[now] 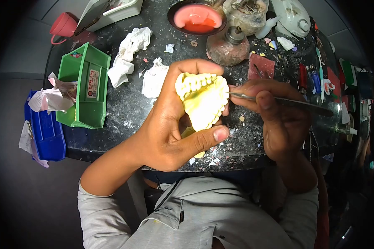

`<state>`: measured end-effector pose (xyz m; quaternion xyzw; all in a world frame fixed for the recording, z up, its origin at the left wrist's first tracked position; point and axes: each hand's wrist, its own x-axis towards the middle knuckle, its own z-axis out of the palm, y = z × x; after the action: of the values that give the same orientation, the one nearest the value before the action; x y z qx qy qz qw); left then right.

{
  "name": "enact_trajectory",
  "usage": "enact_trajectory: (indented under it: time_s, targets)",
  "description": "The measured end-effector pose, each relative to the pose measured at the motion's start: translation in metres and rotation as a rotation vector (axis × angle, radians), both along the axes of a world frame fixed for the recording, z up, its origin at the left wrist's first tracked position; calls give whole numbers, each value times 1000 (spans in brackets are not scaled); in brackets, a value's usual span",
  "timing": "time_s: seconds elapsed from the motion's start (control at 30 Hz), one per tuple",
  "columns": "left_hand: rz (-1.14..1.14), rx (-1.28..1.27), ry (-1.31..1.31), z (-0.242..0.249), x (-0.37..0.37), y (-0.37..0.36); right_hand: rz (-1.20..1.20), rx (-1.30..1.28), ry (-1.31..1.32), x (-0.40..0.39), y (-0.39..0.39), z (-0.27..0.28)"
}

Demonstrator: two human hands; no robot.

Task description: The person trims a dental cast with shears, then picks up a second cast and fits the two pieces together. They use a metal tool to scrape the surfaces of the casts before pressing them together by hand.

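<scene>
A yellow dental cast (202,101) with a row of teeth along its edge is gripped in my left hand (166,137), thumb along the lower side and fingers curled behind the top. Its middle is washed out by bright light. My right hand (278,112) pinches a thin metal carving knife (295,103) like a pen. The tool's tip meets the teeth on the cast's right side, though its exact contact is hard to see. Both hands are above the front part of the black table (124,110).
A green bin (84,85) and a blue bin (47,128) stand at the left. Crumpled white paper (131,47) lies beyond my left hand. Behind are a bowl of pink-red material (197,18) and a glass spirit burner (227,47). A pink wax piece (262,66) and scattered crumbs lie near my right hand.
</scene>
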<state>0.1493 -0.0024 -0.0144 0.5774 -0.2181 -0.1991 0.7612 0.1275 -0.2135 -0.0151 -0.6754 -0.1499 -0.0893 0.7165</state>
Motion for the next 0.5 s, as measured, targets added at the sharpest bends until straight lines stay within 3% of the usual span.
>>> enact_trajectory:
  time_s: [0.5]
  targets:
    - [-7,-23,41,0,-1,1,13,-20,-13,-1,0,0]
